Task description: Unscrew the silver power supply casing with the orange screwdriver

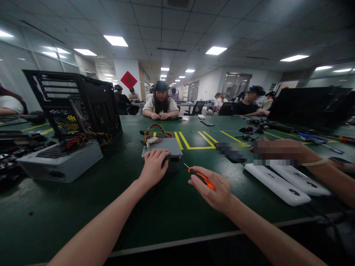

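Observation:
A grey computer power supply [175, 146] lies on the green table in front of me, with a bundle of coloured cables [158, 132] at its back. My left hand [155, 162] grips it, fingers across the top and thumb against the near side. In my right hand [217, 188] is an orange and black screwdriver [208, 182], its handle closed in my fingers. The thin shaft points up and left toward the power supply's right end. Whether the tip touches the casing I cannot make out.
At left stand a second power supply [80, 162] and an open black computer case [97, 107]. To the right are a dark phone-like object [231, 152], two white devices [277, 184] and another person's arm [316, 151]. A person [161, 103] sits opposite.

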{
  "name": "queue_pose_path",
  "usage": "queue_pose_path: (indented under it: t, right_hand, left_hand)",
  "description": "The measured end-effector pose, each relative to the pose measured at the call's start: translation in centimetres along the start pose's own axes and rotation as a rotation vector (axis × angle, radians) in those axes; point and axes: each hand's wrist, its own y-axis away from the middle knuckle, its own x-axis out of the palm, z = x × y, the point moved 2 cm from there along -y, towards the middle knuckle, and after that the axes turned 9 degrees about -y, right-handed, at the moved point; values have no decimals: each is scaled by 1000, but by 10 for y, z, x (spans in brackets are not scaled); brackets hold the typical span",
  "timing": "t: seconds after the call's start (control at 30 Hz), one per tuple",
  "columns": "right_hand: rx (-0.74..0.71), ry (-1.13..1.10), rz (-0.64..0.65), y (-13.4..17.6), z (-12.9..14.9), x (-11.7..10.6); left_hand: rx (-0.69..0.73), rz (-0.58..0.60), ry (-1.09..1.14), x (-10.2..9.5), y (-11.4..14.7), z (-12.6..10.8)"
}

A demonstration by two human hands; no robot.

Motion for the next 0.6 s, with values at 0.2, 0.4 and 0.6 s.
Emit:
queue_pose_path:
  t: [0.2, 0.4, 0.6]
  right_hand:
    - [15, -154, -52, -5, 6, 0]
    - [27, -126, -58, -4, 2, 0]
    - [8, -136, 17, -2, 4, 2]
  left_hand:
    - [-1, -2, -11, 0, 1, 1]
    - [6, -1, -17, -1, 0, 0]
    - [87, 29, -80, -4, 4, -13]
